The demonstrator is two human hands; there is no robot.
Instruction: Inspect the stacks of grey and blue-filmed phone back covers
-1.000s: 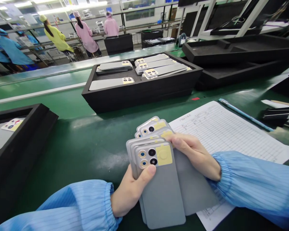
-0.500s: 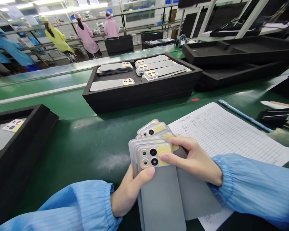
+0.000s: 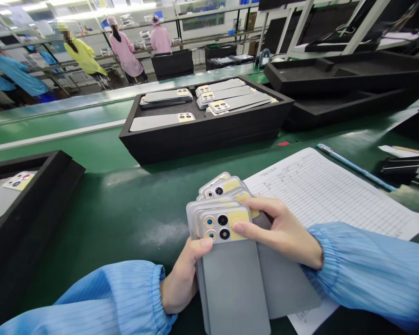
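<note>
Several grey phone back covers [image 3: 230, 279] with camera cut-outs and pale yellow film are stacked in front of me, fanned out at the top. My left hand [image 3: 183, 270] grips the stack's left edge, its thumb on the top cover beside the lens rings. From the right, my right hand [image 3: 282, 228] pinches the covers, thumb on the yellow film and fingers over the ones behind. A second, tilted group of grey covers [image 3: 282, 279] lies under the right hand, partly over a printed form sheet [image 3: 300, 186].
A black tray [image 3: 209, 132] with stacked covers stands ahead. Another black tray [image 3: 56, 186] is at the left, and more black trays [image 3: 352, 77] are stacked back right. A blue pen [image 3: 356, 167] lies beside the sheet. Several people in smocks [image 3: 125, 53] work in the background.
My left thumb has slid left and slightly up on the top cover, towards its edge. The right hand keeps its place.
</note>
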